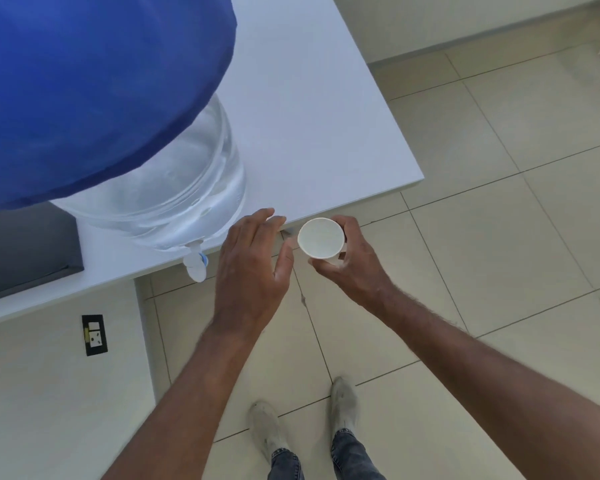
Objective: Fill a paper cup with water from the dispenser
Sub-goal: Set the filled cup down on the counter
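Note:
My right hand (349,268) grips a white paper cup (320,241), upright, its inside looking dry, held just off the table's front edge. My left hand (252,268) hovers with fingers spread beside the cup, holding nothing, its fingertips near the table edge. The dispenser is a clear water jug (174,188) under a blue cloth cover (84,84), standing on the white table (309,116). Its white tap (195,265) with a blue lever sticks out over the table edge, left of my left hand and apart from the cup.
A dark flat box (21,251) lies on the table left of the jug. A black wall socket (94,335) sits on the panel below the table. Beige tiled floor (482,237) spreads to the right, and my own feet (305,420) stand below my hands.

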A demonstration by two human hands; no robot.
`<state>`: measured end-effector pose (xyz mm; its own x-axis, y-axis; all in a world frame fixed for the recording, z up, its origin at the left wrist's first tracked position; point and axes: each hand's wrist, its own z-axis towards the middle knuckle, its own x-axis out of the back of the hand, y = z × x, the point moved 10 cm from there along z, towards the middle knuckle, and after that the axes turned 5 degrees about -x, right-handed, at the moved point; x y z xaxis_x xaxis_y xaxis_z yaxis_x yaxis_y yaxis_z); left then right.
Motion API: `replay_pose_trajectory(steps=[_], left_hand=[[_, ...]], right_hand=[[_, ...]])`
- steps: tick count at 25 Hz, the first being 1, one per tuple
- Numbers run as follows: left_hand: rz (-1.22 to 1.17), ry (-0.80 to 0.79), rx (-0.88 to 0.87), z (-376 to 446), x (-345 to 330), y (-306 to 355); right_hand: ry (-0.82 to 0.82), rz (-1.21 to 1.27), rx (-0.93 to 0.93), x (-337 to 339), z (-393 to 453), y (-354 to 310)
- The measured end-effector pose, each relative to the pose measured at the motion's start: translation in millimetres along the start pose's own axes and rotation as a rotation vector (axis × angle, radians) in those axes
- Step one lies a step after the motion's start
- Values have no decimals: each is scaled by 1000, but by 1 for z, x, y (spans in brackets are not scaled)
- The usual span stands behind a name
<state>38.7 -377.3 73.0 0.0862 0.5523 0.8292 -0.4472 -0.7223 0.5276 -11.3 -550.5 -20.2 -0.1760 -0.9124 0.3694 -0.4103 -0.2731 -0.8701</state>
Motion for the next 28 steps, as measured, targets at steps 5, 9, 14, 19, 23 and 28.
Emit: replay_pose_trajectory(steps=[5, 9, 14, 19, 23, 28], left_hand=[[-24, -46, 35, 40, -29, 6], [-2, -52, 67, 81, -47, 3], [78, -98, 50, 108, -63, -11], [144, -168, 49, 130, -91, -25], [222, -252, 31, 138, -109, -28], [284, -283, 36, 148, -116, -32]], right_hand=[[84, -5, 64, 65, 28, -27], [140, -24, 77, 100, 75, -41], [161, -39, 59, 109, 107, -42], [175, -42, 84, 107, 130, -44], [133, -90, 96, 107, 138, -44], [115, -118, 97, 108, 149, -48]])
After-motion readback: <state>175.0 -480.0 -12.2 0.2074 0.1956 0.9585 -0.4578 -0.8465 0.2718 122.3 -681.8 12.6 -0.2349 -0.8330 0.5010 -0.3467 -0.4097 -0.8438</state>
